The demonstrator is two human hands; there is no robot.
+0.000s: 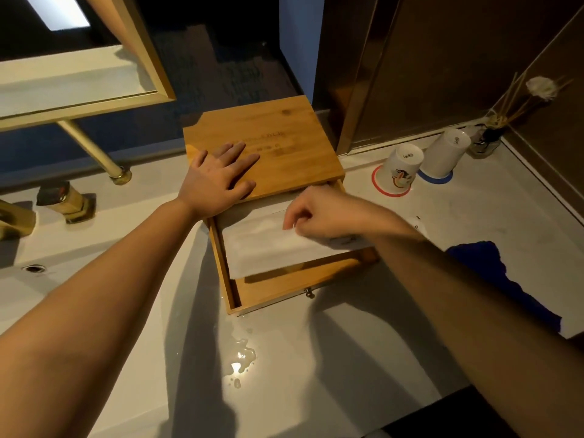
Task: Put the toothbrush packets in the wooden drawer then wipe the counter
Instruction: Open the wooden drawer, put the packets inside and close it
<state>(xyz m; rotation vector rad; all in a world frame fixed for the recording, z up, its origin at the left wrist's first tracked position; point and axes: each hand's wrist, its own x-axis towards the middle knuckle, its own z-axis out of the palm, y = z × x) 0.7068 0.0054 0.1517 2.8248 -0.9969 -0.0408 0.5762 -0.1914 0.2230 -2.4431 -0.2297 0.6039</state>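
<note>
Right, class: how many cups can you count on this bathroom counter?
2. Both stand upside down at the counter's back right: one cup on a red ring, the other cup right of it on a blue ring. None seems hidden.

- Wooden drawer point(278, 289), pale bamboo with a small metal knob, stands pulled out toward the near side.
- White toothbrush packets point(262, 248) lie flat across it, slightly tilted.
</note>
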